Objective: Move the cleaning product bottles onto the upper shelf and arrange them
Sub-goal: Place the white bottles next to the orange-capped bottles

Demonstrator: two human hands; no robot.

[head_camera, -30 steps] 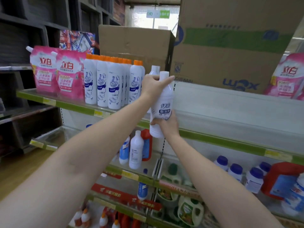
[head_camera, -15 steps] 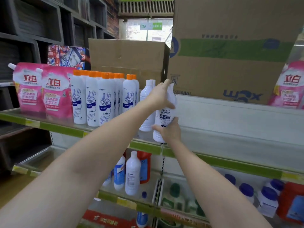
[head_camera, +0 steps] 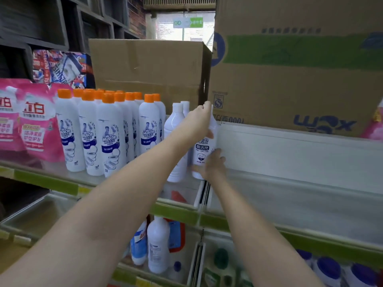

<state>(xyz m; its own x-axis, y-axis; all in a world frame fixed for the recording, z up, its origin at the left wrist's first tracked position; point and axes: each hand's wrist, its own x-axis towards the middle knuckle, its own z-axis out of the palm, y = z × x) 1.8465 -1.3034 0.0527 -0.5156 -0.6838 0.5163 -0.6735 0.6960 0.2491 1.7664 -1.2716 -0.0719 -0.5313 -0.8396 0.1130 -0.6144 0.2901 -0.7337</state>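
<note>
We grip the white bottle with both hands, left hand round its neck, right hand at its base, over the upper shelf mid-depth; a tilted landing could topple the neighbouring bottles.

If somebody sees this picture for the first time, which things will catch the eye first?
First, the two hands: the left hand grips the top of a white bottle and the right hand holds its base on the upper shelf. To the left stand orange-capped bottles and pink pouches; behind are cardboard boxes.
</note>
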